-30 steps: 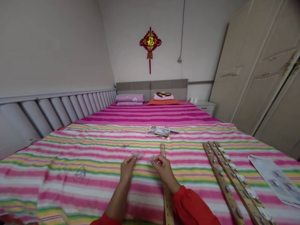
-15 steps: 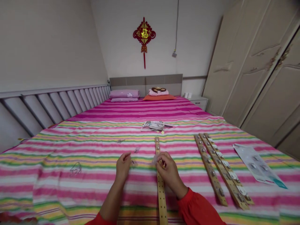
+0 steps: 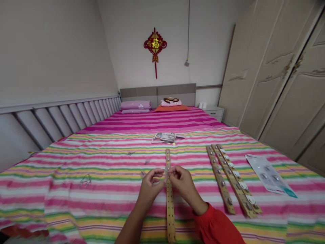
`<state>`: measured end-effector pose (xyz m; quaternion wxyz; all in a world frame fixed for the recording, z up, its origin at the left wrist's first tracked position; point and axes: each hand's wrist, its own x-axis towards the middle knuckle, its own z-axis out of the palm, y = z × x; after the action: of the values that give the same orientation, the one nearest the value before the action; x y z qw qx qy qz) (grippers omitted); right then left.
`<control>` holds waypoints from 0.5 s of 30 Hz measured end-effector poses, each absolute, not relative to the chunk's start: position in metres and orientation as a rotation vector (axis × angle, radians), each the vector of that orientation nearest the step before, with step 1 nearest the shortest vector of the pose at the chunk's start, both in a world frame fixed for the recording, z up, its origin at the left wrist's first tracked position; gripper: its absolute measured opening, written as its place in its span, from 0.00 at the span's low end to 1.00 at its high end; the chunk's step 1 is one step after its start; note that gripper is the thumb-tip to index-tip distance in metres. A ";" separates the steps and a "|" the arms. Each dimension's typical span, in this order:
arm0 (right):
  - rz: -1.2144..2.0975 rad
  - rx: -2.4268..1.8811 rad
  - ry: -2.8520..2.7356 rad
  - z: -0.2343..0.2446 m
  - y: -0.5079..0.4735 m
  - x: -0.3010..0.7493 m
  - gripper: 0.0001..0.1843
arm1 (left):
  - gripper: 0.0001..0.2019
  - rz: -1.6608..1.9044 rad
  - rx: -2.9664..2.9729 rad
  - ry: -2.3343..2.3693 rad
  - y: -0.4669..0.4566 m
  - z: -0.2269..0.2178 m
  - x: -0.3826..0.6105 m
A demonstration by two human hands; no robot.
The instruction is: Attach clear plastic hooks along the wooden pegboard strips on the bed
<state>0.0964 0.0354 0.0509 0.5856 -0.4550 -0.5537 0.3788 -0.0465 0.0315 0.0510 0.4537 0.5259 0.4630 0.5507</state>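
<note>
A long wooden strip (image 3: 170, 206) with rows of small holes lies lengthwise before me, with shiny metal pieces on its far end. Above it, both my hands meet at a small clear plastic bag (image 3: 166, 175). My left hand (image 3: 151, 186) pinches its left side, and my right hand (image 3: 185, 183) grips the right side between thumb and fingers. What the bag contains is too small to make out. Left of the strip lie small clear packets (image 3: 147, 162) and a thin crumpled clear wrapper (image 3: 86, 180).
To the right, several wooden strips (image 3: 221, 181) carry metal and white round pieces. Beyond them lies a blister pack (image 3: 269, 176). A pile of clear packaging (image 3: 167, 137) sits farther up the striped bedsheet (image 3: 101, 203). A bed rail (image 3: 76, 117) runs along the left.
My left hand has moved right from beside the small packets to the plastic bag, which my right hand was holding over the strip. The view has shifted slightly.
</note>
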 end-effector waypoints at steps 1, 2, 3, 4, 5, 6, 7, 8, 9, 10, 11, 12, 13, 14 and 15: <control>0.961 -1.030 -1.228 0.052 0.034 0.097 0.05 | 0.15 1.368 1.312 1.158 0.029 0.050 -0.045; 1.037 -1.008 -1.161 0.053 0.033 0.097 0.06 | 0.15 1.376 1.333 1.173 0.027 0.049 -0.044; 1.109 -0.992 -1.094 0.054 0.031 0.098 0.06 | 0.16 1.384 1.354 1.183 0.025 0.048 -0.042; 1.175 -0.981 -1.025 0.055 0.030 0.099 0.07 | 0.18 1.389 1.367 1.182 0.023 0.047 -0.041; 1.236 -0.971 -0.960 0.056 0.028 0.099 0.06 | 0.20 1.385 1.368 1.166 0.021 0.045 -0.040; 1.296 -0.961 -0.898 0.056 0.027 0.100 0.06 | 0.23 1.373 1.356 1.134 0.018 0.044 -0.038; 1.360 -0.947 -0.838 0.056 0.026 0.101 0.06 | 0.27 1.356 1.335 1.092 0.016 0.043 -0.037; 1.427 -0.927 -0.778 0.055 0.025 0.102 0.06 | 0.30 1.342 1.310 1.048 0.015 0.041 -0.036; 1.498 -0.901 -0.717 0.055 0.024 0.103 0.06 | 0.33 1.331 1.287 1.008 0.013 0.039 -0.035; 1.573 -0.870 -0.655 0.054 0.023 0.103 0.06 | 0.34 1.324 1.273 0.974 0.013 0.037 -0.035; 1.644 -0.837 -0.592 0.053 0.023 0.103 0.06 | 0.34 1.323 1.261 0.950 0.012 0.035 -0.034; 1.709 -0.804 -0.530 0.052 0.022 0.103 0.06 | 0.33 1.329 1.244 0.934 0.013 0.034 -0.034; 1.765 -0.776 -0.471 0.050 0.022 0.103 0.05 | 0.32 1.338 1.219 0.927 0.013 0.032 -0.034; 1.809 -0.754 -0.417 0.049 0.022 0.102 0.04 | 0.30 1.353 1.185 0.926 0.015 0.031 -0.035; 1.845 -0.737 -0.368 0.047 0.021 0.101 0.03 | 0.29 1.369 1.144 0.930 0.016 0.030 -0.035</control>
<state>0.1013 0.0214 0.0473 0.5315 -0.3091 -0.1541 0.7734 -0.0355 0.0163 0.0300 0.5352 0.4803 0.3905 0.5748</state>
